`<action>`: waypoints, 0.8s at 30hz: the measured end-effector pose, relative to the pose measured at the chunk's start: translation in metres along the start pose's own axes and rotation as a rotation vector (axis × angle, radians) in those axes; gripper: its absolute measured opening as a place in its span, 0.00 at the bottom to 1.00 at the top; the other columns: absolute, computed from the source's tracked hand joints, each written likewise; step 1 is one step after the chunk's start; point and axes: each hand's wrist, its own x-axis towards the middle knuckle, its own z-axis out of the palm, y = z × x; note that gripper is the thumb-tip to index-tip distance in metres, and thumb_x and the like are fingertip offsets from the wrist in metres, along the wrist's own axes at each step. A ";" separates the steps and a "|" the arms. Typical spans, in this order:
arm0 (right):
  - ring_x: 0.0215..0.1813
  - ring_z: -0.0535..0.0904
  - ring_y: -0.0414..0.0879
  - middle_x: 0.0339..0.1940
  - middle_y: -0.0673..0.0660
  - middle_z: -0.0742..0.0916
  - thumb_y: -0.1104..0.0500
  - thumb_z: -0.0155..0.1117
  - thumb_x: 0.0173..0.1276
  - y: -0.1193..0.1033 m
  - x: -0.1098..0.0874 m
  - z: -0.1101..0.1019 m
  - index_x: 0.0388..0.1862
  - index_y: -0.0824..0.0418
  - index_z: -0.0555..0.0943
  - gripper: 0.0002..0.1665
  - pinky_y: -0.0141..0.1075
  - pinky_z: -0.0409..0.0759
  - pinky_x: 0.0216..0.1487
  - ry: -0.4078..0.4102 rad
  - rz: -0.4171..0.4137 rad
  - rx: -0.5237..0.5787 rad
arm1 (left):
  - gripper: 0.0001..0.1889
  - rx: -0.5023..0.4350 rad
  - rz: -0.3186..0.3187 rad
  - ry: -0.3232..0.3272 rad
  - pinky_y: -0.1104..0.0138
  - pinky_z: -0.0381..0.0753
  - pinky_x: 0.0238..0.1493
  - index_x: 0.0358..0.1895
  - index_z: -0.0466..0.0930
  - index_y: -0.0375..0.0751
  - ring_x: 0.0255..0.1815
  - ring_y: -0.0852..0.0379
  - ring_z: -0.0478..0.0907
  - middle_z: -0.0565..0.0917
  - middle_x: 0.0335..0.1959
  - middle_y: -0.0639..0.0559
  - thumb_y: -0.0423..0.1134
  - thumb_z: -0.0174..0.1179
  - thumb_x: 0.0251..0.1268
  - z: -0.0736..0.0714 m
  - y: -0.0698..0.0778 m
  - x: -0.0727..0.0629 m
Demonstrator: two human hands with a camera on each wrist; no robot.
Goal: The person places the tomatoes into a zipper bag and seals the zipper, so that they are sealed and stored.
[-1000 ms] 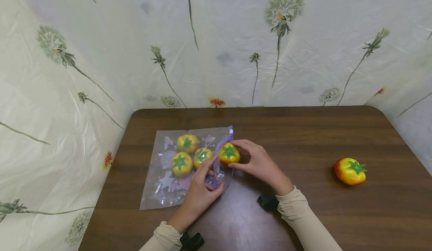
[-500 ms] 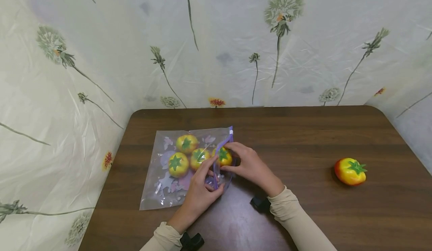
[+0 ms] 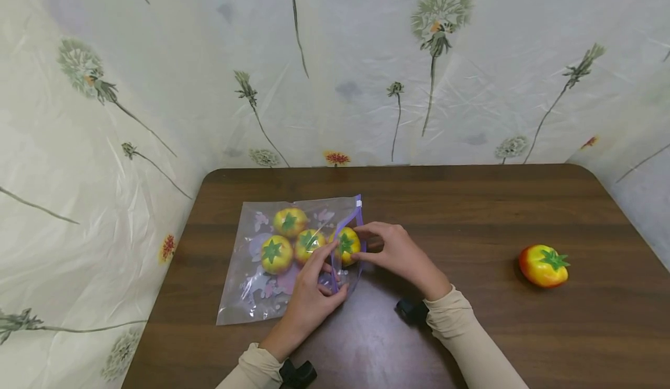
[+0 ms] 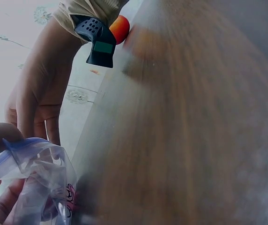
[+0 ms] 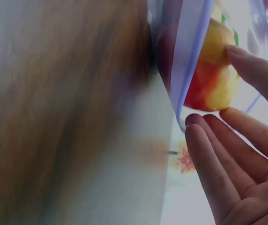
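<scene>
A clear zip bag point(image 3: 235, 296) with a purple slider edge lies on the left half of the table, its mouth facing right. Several yellow-red tomato-like fruits point(image 3: 277, 254) with green star-shaped leaves sit inside. My left hand point(image 3: 309, 304) pinches the bag's rim and holds the mouth apart; the left wrist view shows the lifted plastic point(image 4: 45, 154). Another such fruit point(image 3: 347, 246) is in the mouth. Beside it, my right hand point(image 3: 400, 255) has fairly straight fingers, with thumb and fingertips at the fruit's right side. In the right wrist view they touch the fruit point(image 5: 216, 79).
One more red-yellow fruit point(image 3: 543, 266) lies alone on the right part of the brown wooden table point(image 3: 471, 203). Behind and to the left hangs a pale sheet point(image 3: 340, 57) with dandelion prints. Black wrist cameras point(image 3: 297, 374) are strapped to both wrists.
The right hand moved left with the fruit into the bag's mouth, then drew back slightly right while the fruit stayed. Two fruits inside shifted left. The left hand has kept its place.
</scene>
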 end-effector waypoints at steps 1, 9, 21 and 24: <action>0.52 0.89 0.51 0.54 0.59 0.90 0.56 0.81 0.59 0.000 0.000 0.001 0.60 0.63 0.84 0.31 0.40 0.90 0.51 -0.003 -0.007 0.006 | 0.45 -0.001 0.003 0.001 0.74 0.86 0.26 0.76 0.66 0.44 0.44 0.56 0.79 0.75 0.68 0.47 0.24 0.74 0.52 0.000 0.000 0.000; 0.50 0.90 0.50 0.51 0.60 0.91 0.53 0.77 0.64 -0.005 0.007 0.014 0.62 0.65 0.83 0.31 0.38 0.90 0.49 0.014 -0.023 0.007 | 0.46 -0.014 0.012 0.022 0.75 0.85 0.25 0.76 0.67 0.45 0.42 0.51 0.82 0.77 0.63 0.44 0.21 0.74 0.50 0.002 -0.002 0.000; 0.46 0.91 0.52 0.49 0.62 0.92 0.58 0.81 0.59 -0.006 0.012 0.020 0.60 0.66 0.83 0.32 0.39 0.91 0.45 0.046 -0.033 -0.008 | 0.46 -0.007 0.018 0.019 0.74 0.86 0.25 0.76 0.67 0.46 0.43 0.50 0.81 0.77 0.64 0.44 0.22 0.75 0.50 0.002 -0.003 0.000; 0.44 0.92 0.52 0.48 0.62 0.92 0.57 0.80 0.60 -0.006 0.016 0.023 0.59 0.65 0.84 0.29 0.41 0.91 0.44 0.075 -0.051 -0.045 | 0.46 -0.013 0.021 0.024 0.74 0.85 0.24 0.76 0.67 0.46 0.43 0.49 0.81 0.76 0.67 0.44 0.22 0.74 0.50 0.002 -0.003 0.000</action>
